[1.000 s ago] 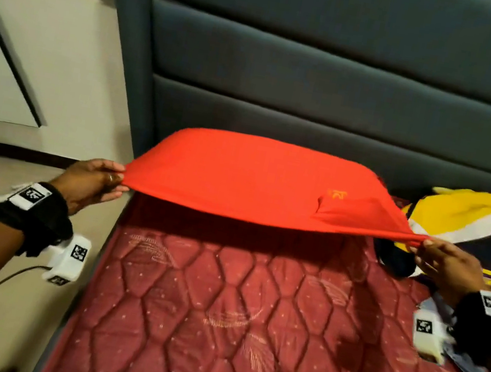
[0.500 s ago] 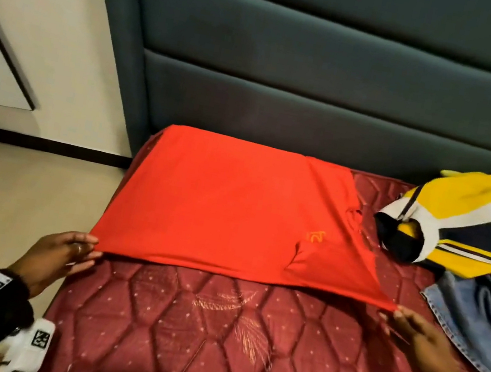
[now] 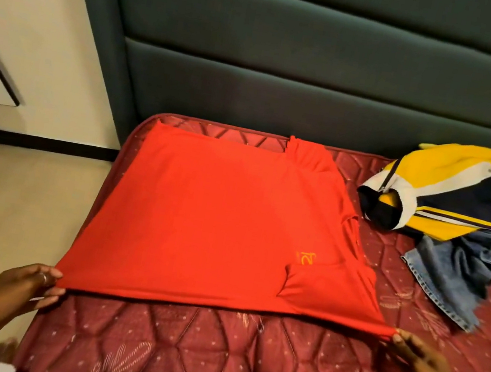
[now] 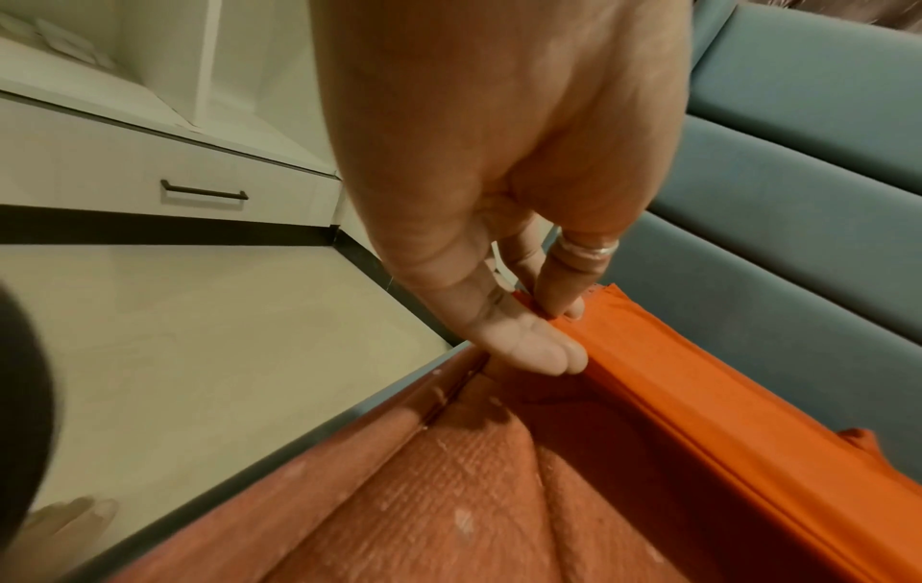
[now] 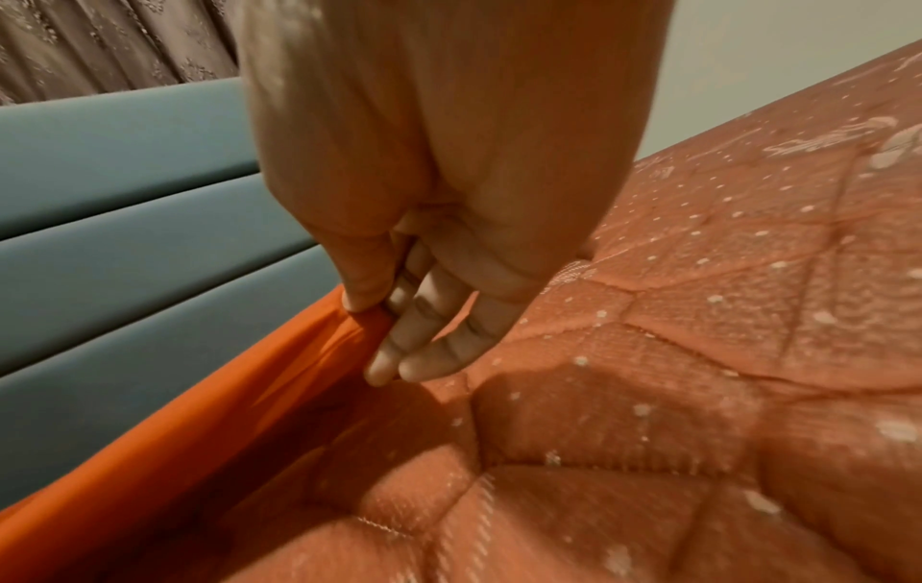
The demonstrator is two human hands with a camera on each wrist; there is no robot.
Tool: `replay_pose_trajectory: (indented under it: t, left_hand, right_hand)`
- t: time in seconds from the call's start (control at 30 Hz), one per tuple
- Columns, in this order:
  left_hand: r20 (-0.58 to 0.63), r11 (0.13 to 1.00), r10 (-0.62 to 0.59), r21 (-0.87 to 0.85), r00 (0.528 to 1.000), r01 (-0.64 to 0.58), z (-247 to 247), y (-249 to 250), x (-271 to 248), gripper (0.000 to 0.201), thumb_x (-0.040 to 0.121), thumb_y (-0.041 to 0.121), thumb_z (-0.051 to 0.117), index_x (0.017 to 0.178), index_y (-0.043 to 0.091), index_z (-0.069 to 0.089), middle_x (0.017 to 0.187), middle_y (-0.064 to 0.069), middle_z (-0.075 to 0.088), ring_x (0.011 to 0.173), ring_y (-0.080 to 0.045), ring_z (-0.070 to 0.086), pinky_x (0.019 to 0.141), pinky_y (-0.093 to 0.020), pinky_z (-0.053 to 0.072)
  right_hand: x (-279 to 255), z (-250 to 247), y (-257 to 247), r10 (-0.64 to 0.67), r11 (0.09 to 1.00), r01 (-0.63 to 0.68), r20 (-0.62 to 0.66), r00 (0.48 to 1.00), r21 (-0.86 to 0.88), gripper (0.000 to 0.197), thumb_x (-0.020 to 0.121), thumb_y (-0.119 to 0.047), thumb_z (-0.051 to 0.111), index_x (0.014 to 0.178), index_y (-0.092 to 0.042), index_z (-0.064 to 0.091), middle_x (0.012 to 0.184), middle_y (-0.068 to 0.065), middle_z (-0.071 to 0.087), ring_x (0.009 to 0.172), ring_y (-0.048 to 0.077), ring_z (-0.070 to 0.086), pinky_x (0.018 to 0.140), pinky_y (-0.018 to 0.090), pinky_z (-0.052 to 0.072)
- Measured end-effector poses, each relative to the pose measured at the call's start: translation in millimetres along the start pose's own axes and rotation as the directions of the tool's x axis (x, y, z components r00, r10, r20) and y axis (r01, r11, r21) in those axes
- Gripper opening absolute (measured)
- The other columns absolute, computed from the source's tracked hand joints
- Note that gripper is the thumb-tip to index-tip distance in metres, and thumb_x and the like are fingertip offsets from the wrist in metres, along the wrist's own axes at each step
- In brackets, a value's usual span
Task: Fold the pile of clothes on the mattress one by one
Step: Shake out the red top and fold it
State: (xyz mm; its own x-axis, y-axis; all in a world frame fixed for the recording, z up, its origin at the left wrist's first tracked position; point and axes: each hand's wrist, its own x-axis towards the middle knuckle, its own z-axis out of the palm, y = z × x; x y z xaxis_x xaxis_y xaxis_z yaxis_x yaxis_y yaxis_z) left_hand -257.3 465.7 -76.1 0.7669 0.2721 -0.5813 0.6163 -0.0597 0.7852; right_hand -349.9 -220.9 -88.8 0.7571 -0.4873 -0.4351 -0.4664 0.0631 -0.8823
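Observation:
A red T-shirt (image 3: 205, 221) is spread across the left half of the maroon quilted mattress (image 3: 238, 365), its near edge pulled taut. My left hand (image 3: 54, 278) pinches the near left corner of that edge (image 4: 564, 315), at the mattress's left side. My right hand (image 3: 396, 338) pinches the near right corner (image 5: 369, 315), where a sleeve is folded over the shirt's front. In both wrist views the red T-shirt's edge (image 4: 723, 434) hangs a little above the quilting. A pile with a yellow, white and navy jacket (image 3: 446, 195) lies at the far right.
Blue jeans (image 3: 465, 273) lie under and in front of the jacket. A padded grey-green headboard (image 3: 321, 84) stands behind the mattress. Pale floor (image 3: 4, 209) and a white drawer unit (image 4: 150, 173) lie to the left of the bed.
The shirt, held up in the air a second ago, has come down flat onto the mattress. Both hands moved down and toward me, keeping their pinch on its near corners.

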Motion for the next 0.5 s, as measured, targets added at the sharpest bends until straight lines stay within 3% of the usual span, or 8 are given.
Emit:
replay_pose_trajectory:
  t: [0.17, 0.27, 0.33, 0.4, 0.47, 0.5]
  left_hand:
    - [-0.030, 0.995, -0.071, 0.062, 0.997, 0.073, -6, -27, -25, 0.018, 0.101, -0.003, 0.044, 0.097, -0.006, 0.061, 0.092, -0.022, 0.062, 0.078, -0.032, 0.061, 0.050, -0.022, 0.057]
    - [-0.034, 0.988, -0.106, 0.111, 0.994, 0.109, -11, -45, -38, 0.017, 0.101, -0.002, 0.046, 0.098, -0.006, 0.062, 0.093, -0.021, 0.061, 0.080, -0.031, 0.058, 0.071, -0.026, 0.048]
    - [-0.031, 0.981, -0.123, 0.145, 0.992, 0.126, -15, -56, -41, 0.015, 0.099, -0.003, 0.049, 0.096, -0.007, 0.063, 0.090, -0.022, 0.061, 0.081, -0.031, 0.057, 0.075, -0.028, 0.043]
    - [-0.038, 0.972, -0.137, 0.187, 0.990, 0.142, -16, -64, -40, 0.015, 0.098, -0.004, 0.049, 0.093, -0.008, 0.063, 0.086, -0.023, 0.061, 0.079, -0.030, 0.055, 0.073, -0.029, 0.042]
    - [-0.041, 0.954, -0.164, 0.248, 0.986, 0.169, -18, -74, -33, 0.016, 0.097, -0.005, 0.049, 0.092, -0.008, 0.063, 0.084, -0.023, 0.061, 0.079, -0.029, 0.054, 0.070, -0.030, 0.039]
    - [-0.039, 0.942, -0.153, 0.295, 0.987, 0.158, -18, -76, -33, 0.016, 0.097, -0.005, 0.048, 0.094, -0.009, 0.064, 0.084, -0.023, 0.061, 0.079, -0.028, 0.054, 0.068, -0.030, 0.039]
  right_hand:
    - [-26, -13, 11, 0.065, 0.997, -0.066, -0.012, 0.998, -0.045, 0.045, 0.063, -0.027, 0.075, 0.102, -0.004, 0.069, 0.093, 0.014, 0.074, 0.072, 0.013, 0.070, 0.063, 0.020, 0.058]
    - [-41, -18, 18, 0.066, 0.997, -0.067, -0.010, 0.998, -0.034, 0.025, 0.075, -0.018, 0.067, 0.097, -0.007, 0.068, 0.082, 0.003, 0.073, 0.064, 0.008, 0.068, 0.057, 0.017, 0.055]
    - [-43, -23, 24, 0.064, 0.997, -0.065, -0.025, 0.998, -0.038, 0.023, 0.078, -0.018, 0.064, 0.098, -0.007, 0.068, 0.080, 0.003, 0.071, 0.063, 0.007, 0.065, 0.055, 0.017, 0.052]
    - [-44, -28, 28, 0.060, 0.996, -0.062, -0.040, 0.997, -0.068, 0.029, 0.076, -0.022, 0.069, 0.101, -0.008, 0.071, 0.082, 0.003, 0.070, 0.065, 0.009, 0.063, 0.056, 0.018, 0.052]
    - [-44, -29, 32, 0.018, 0.993, -0.023, -0.038, 0.999, -0.119, 0.037, 0.064, -0.034, 0.076, 0.095, -0.013, 0.074, 0.080, 0.001, 0.071, 0.066, 0.009, 0.062, 0.056, 0.017, 0.051]
    - [-45, -26, 31, -0.011, 0.989, 0.008, -0.018, 1.000, -0.149, 0.034, 0.067, -0.036, 0.075, 0.091, -0.014, 0.075, 0.077, 0.001, 0.070, 0.064, 0.008, 0.059, 0.054, 0.016, 0.049]
